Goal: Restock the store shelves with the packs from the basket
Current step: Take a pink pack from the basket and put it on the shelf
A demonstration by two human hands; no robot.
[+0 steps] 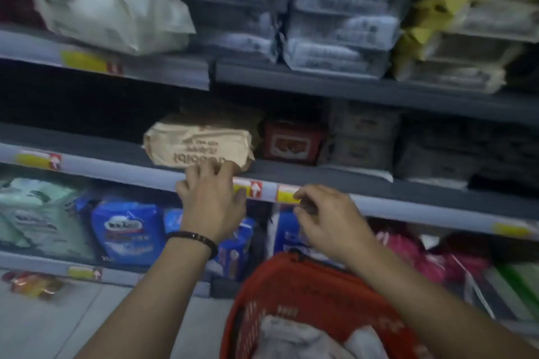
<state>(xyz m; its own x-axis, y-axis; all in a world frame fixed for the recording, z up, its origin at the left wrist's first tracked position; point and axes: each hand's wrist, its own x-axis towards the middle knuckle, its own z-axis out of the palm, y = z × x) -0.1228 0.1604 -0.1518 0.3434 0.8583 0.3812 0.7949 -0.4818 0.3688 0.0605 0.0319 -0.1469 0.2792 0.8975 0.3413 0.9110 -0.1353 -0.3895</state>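
A beige paper-wrapped pack [195, 144] lies on the middle shelf [116, 167], near its front edge. My left hand [211, 201] rests on the shelf lip with its fingers spread, the fingertips touching the pack's lower right corner without gripping it. Just to the right, my right hand [326, 221] hovers at the shelf lip, fingers loosely curled, with nothing visible in it. The red basket [291, 277] hangs below my right forearm and holds white packs [291, 338].
A red pack [293, 141] and grey packs [364, 137] sit right of the beige one. The top shelf carries stacked white and clear-wrapped packs [338, 23]. Blue packs [128, 230], a green pack [38, 213] and pink ones [408, 248] fill the lower shelf. The image is blurred.
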